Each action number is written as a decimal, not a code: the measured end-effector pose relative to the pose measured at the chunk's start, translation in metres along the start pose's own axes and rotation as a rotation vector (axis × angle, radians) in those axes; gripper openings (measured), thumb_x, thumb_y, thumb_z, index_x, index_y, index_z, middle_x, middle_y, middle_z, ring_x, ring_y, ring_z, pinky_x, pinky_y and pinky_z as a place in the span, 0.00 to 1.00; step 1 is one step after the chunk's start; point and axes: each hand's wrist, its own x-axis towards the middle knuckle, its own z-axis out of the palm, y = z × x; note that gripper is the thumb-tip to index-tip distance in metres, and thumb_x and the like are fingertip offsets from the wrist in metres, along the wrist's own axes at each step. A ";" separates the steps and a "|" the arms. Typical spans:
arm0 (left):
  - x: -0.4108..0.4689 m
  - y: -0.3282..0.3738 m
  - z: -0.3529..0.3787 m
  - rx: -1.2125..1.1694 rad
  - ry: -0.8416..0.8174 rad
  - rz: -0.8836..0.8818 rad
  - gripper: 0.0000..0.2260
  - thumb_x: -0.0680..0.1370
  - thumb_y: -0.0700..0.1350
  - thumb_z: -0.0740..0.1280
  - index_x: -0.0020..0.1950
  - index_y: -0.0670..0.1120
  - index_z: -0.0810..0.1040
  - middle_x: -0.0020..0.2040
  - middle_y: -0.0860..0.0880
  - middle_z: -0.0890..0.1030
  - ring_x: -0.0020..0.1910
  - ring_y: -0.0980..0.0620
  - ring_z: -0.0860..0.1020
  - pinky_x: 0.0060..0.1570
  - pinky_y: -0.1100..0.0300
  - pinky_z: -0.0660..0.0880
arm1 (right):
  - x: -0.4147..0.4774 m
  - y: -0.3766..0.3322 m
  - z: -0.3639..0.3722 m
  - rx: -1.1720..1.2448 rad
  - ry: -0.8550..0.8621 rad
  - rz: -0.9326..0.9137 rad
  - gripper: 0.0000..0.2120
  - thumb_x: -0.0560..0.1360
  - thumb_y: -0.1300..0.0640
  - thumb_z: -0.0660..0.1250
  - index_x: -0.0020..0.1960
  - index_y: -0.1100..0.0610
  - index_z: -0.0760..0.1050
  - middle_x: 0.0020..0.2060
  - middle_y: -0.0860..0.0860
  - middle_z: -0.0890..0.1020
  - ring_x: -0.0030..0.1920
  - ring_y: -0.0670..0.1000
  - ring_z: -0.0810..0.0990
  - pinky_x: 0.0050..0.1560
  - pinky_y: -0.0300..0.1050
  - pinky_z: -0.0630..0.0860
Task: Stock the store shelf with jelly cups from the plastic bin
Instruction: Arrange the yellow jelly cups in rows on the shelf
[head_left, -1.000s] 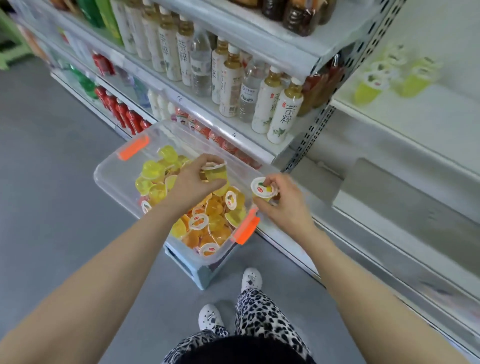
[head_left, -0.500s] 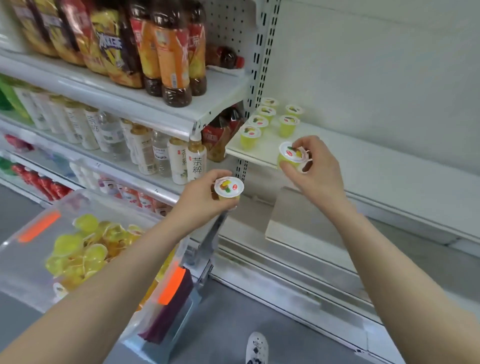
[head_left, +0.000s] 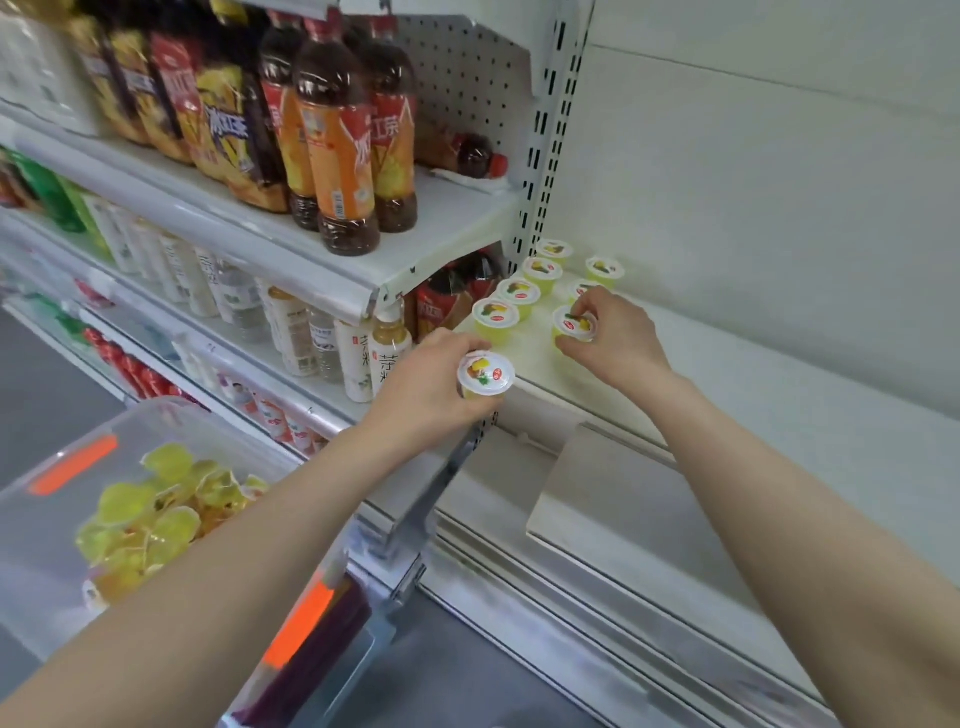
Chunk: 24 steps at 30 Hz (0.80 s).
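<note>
On the shelf (head_left: 727, 374), close to its front lip, the right hand (head_left: 618, 338) pinches a cup (head_left: 574, 325) by the rim, apparently to extend the shorter row. I cannot tell if it touches down. The left hand (head_left: 431, 384) grips a second cup (head_left: 485, 373), lid up, just off the shelf edge, likely bound for the longer row (head_left: 518, 292). Bare shelf runs rightward; the upright (head_left: 545, 156) hems the left. More cups sit in the bin (head_left: 47, 545) below.

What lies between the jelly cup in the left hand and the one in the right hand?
Only bare shelf, in the head view: nothing stands between the left-hand cup and the right-hand cup.
</note>
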 end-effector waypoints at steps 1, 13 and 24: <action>0.000 -0.001 0.000 0.015 0.004 0.004 0.25 0.69 0.57 0.73 0.64 0.51 0.76 0.54 0.52 0.77 0.55 0.54 0.74 0.53 0.57 0.72 | 0.002 0.002 0.004 -0.003 0.002 -0.010 0.14 0.70 0.51 0.72 0.52 0.53 0.73 0.52 0.52 0.79 0.53 0.56 0.77 0.47 0.44 0.68; 0.023 0.011 0.019 0.182 0.117 0.153 0.21 0.70 0.58 0.73 0.59 0.52 0.79 0.55 0.55 0.80 0.62 0.49 0.69 0.58 0.62 0.63 | 0.011 0.019 0.018 -0.064 0.093 -0.168 0.15 0.72 0.53 0.73 0.54 0.57 0.74 0.54 0.55 0.73 0.47 0.59 0.77 0.44 0.46 0.69; 0.070 0.034 0.051 0.225 0.089 0.143 0.17 0.69 0.56 0.73 0.54 0.51 0.77 0.54 0.53 0.82 0.69 0.50 0.65 0.63 0.56 0.64 | 0.018 0.049 -0.017 -0.268 0.094 -0.326 0.17 0.79 0.47 0.63 0.65 0.49 0.76 0.59 0.52 0.78 0.58 0.58 0.73 0.55 0.53 0.71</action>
